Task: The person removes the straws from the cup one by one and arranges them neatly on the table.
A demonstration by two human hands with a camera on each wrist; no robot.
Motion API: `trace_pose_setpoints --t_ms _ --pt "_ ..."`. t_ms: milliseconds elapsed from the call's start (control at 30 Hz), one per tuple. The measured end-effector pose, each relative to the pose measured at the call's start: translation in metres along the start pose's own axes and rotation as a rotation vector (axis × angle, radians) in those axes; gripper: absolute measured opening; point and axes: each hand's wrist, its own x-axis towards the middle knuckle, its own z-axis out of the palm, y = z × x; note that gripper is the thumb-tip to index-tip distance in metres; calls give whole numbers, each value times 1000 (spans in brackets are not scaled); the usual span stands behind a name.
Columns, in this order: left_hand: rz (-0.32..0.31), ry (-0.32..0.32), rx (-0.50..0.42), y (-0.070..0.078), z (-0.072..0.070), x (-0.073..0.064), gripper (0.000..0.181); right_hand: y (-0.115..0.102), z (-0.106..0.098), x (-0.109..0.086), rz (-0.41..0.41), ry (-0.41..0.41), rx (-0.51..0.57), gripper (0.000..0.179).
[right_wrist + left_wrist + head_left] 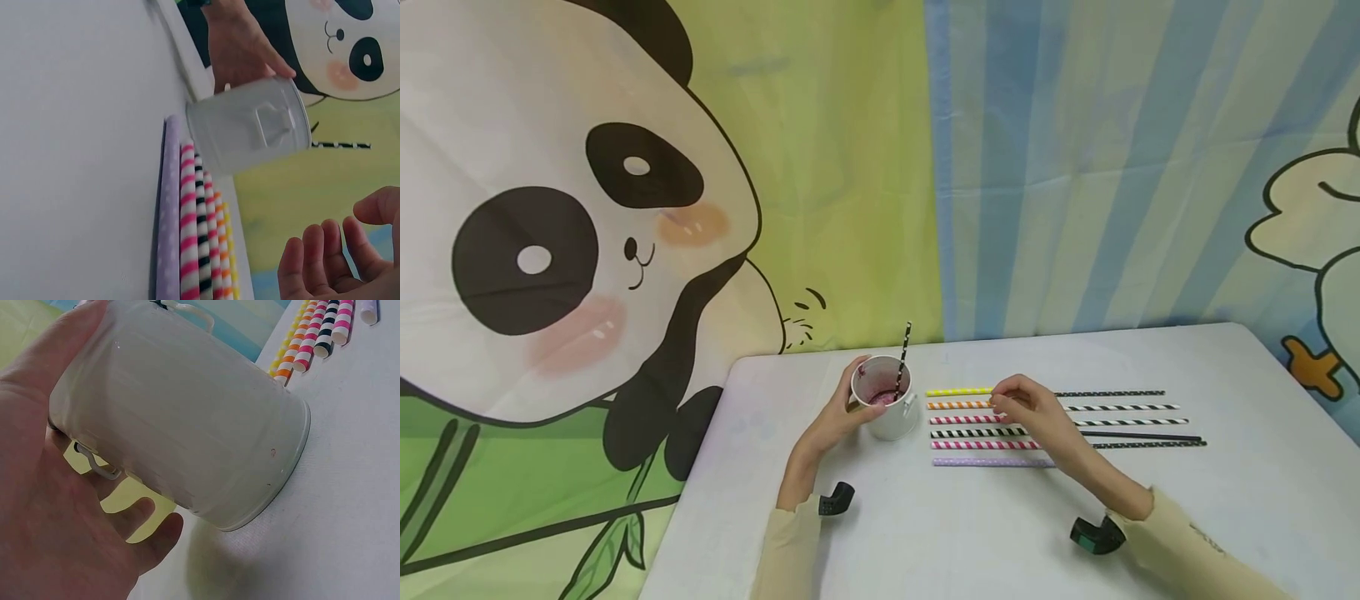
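My left hand (831, 429) grips a small white metal bucket (893, 427) standing on the table, with the thumb near its rim. Inside the bucket leans one black straw with white dots (905, 354). My right hand (1037, 417) hovers over a row of paper straws, fingers bent loosely, and nothing is between them in the right wrist view. The row includes a yellow-striped straw (955, 392), an orange-striped straw (953, 406), pink-striped straws (962, 420), a black-striped straw (970, 433) and a lilac dotted straw (985, 462). The forearm and hand hide parts of some straws.
Right of my right hand lie several black and black-and-white straws, among them a dotted one (1120, 393) and a plain black one (1150, 435). The white table (925, 533) backs onto a printed curtain (850, 167) with a panda.
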Motion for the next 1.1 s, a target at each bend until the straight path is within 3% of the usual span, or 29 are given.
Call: trace_pose_setpoints --t_ms 467,867,1100 --pt "-4 -3 8 0 1 -1 86 -22 58 32 -34 -8 107 27" --pt "11 8 36 1 -1 -1 87 -28 91 72 -110 68 30 27" --pt "-18 11 35 2 1 -2 86 -50 100 74 -94 75 42 29"
